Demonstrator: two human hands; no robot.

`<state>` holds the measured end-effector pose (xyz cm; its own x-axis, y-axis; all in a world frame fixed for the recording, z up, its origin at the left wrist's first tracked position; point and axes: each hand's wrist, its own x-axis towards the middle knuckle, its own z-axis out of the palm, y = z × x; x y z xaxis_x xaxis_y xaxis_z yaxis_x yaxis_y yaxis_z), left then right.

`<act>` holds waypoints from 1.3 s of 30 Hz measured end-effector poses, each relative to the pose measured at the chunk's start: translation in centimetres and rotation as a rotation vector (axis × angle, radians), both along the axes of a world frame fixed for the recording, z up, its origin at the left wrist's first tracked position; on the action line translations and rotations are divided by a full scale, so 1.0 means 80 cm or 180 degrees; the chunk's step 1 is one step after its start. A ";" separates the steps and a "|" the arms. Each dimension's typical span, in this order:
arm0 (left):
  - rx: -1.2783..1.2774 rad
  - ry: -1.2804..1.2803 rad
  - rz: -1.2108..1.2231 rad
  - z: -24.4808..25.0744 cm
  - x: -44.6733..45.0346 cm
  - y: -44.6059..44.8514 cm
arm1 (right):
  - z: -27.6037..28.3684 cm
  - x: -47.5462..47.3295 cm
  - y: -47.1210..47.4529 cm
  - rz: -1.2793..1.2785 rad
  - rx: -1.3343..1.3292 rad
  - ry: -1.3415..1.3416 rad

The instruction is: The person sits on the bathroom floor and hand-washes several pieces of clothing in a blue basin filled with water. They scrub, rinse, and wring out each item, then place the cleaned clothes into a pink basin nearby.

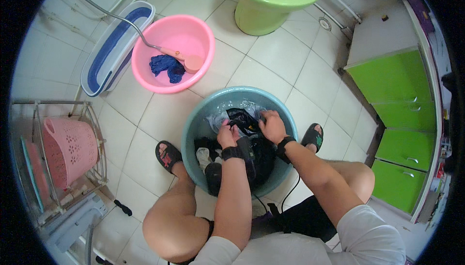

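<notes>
A large teal plastic basin (194, 119) stands on the floor between my feet, with dark and light clothes in water. My left hand (228, 134) grips the near left part of a black garment (241, 114) in the basin. On the garment's right, my right hand (272, 125) has its fingers curled at wet grey cloth (256, 110); what exactly they hold is partly hidden. Dark clothes (265, 159) fill the near part of the basin, and a whitish cloth (203, 157) lies at its left. Both wrists wear black bands.
A pink basin (141, 78) holds a shower head (193, 63) on a hose and dark blue cloth (165, 65). Beside it leans a collapsible blue-and-white tub (109, 43). A green toilet (254, 18) stands ahead, green cabinets (396, 79) right, and a rack with a pink basket (74, 148) left.
</notes>
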<state>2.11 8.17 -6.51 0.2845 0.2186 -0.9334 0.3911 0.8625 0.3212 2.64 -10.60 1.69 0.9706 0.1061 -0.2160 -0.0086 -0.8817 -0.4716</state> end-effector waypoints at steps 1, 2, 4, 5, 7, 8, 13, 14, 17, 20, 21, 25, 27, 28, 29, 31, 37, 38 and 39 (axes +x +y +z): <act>0.0282 -0.0169 0.0009 -0.002 0.003 -0.002 | -0.001 0.006 0.008 -0.0093 0.0192 -0.0545; 0.0839 -0.0498 0.0155 -0.003 -0.002 -0.008 | -0.002 0.008 0.014 -0.0015 0.0429 -0.0745; 0.1117 -0.0453 0.0098 -0.004 -0.006 -0.012 | -0.008 0.009 0.026 0.0537 -0.0411 -0.0026; 0.0844 -0.0141 -0.0004 -0.004 -0.005 -0.011 | -0.012 0.009 0.032 0.0922 -0.0930 0.0345; 0.0338 0.0011 -0.0891 -0.001 -0.008 -0.014 | -0.023 0.015 0.043 0.0306 -0.0774 0.0705; 0.0106 0.0060 -0.0980 0.003 -0.008 -0.016 | -0.029 0.019 0.049 -0.0186 -0.0586 0.0641; 0.0134 0.0779 -0.0465 0.017 -0.001 -0.026 | -0.049 0.026 0.069 -0.0366 -0.0528 0.0912; 0.0458 0.0845 -0.0604 0.018 0.000 -0.029 | -0.052 0.027 0.070 0.0046 -0.0515 0.0977; 0.0772 0.0589 -0.1102 0.015 0.000 -0.032 | -0.064 0.028 0.072 -0.0188 -0.0623 0.0559; -0.0145 0.0155 -0.1160 0.007 0.001 -0.023 | -0.072 0.031 0.077 -0.0343 0.0054 0.1076; -0.0513 -0.0075 -0.1067 0.006 -0.001 -0.021 | -0.072 0.034 0.078 -0.0403 0.0452 0.1428; -0.1151 -0.0388 -0.0622 0.001 -0.002 -0.008 | -0.048 0.041 0.084 0.0201 0.0941 0.1437; -0.0971 -0.0410 -0.0724 0.000 0.000 -0.008 | -0.032 0.044 0.089 0.0170 0.1381 0.1239; -0.0967 -0.0537 -0.0538 0.000 0.002 -0.011 | -0.025 0.045 0.092 0.0056 0.1565 0.1425; -0.0906 -0.0444 -0.0558 0.000 0.004 -0.013 | -0.020 0.047 0.096 -0.0056 0.1910 0.1494; -0.0736 0.0033 -0.0698 0.002 0.008 -0.020 | -0.018 0.053 0.100 -0.0076 0.1251 0.1500; -0.0811 0.0153 -0.0484 0.018 0.011 -0.027 | -0.060 0.079 0.080 0.0521 0.0740 0.0906; -0.0942 -0.0165 -0.0143 0.018 0.009 -0.024 | -0.068 0.079 0.076 0.0539 0.0857 0.0820; -0.1122 -0.0387 0.0173 0.018 0.008 -0.023 | -0.075 0.074 0.073 0.0588 0.0455 0.0717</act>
